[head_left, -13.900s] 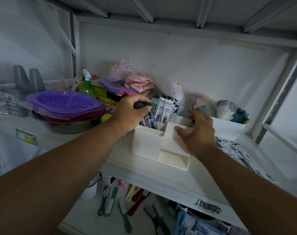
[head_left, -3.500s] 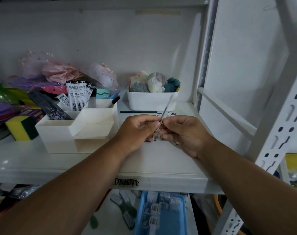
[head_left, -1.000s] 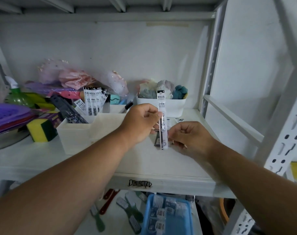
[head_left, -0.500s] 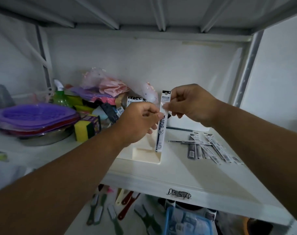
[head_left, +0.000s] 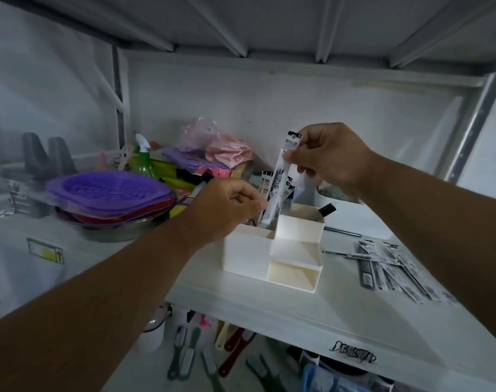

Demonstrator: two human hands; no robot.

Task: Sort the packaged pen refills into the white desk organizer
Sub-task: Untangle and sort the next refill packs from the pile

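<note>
Pinching the top of a packaged refill (head_left: 280, 176) between thumb and fingers of the right hand (head_left: 330, 157), at about 1 o'clock from the white organizer (head_left: 249, 258). Hanging nearly upright, tilted slightly, with the lower end dipping toward the organizer's rear left compartment. Touching the lower part of that same refill with the curled fingertips of the left hand (head_left: 227, 207), at roughly 10 o'clock from the organizer; pinching it or only steadying it, cannot tell. Standing already in the back of the organizer, at 12 o'clock: a few more refill packs (head_left: 265, 182) and a black-capped pen (head_left: 326, 209) leaning in the rear right compartment. Lying loose on the white shelf (head_left: 312, 312) at 3 o'clock from the organizer: a scattered pile of refills (head_left: 394, 267), well apart from both hands. Sitting at 9 o'clock: purple trays (head_left: 108, 190) stacked on a metal bowl (head_left: 122, 230), with a green spray bottle (head_left: 143, 159) behind. Resting at 11 o'clock near the back wall: pink bagged items (head_left: 221, 148).
</note>
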